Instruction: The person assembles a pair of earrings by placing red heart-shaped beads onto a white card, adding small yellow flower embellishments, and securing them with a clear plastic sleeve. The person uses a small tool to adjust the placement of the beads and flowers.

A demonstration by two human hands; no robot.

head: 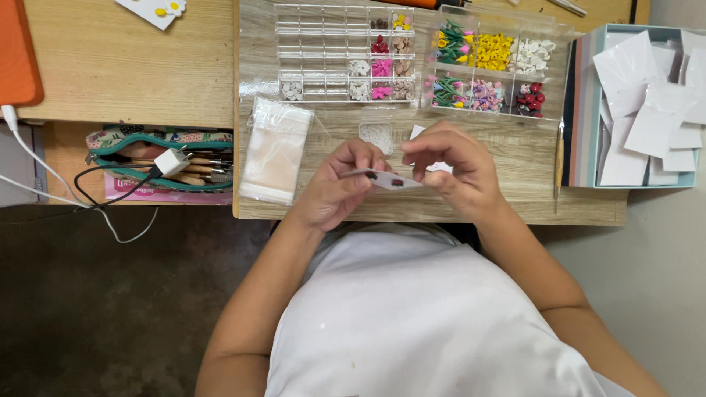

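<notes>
Card (pixel 384 179) lies flat, long axis left-right.

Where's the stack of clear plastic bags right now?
In the head view, the clear plastic bags lie on the table beside the left hand, below the compartment box.

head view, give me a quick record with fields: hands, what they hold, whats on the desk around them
left hand: pinches the left end of the small white card
right hand: grips the card's right end
card: carries small dark pieces, held above the desk edge
ahead of the hands: two clear compartment boxes of tiny coloured flowers
left of the hands: stack of clear plastic bags
right: light blue box of white cards
far left: zip pouch of tools, white charger
</notes>
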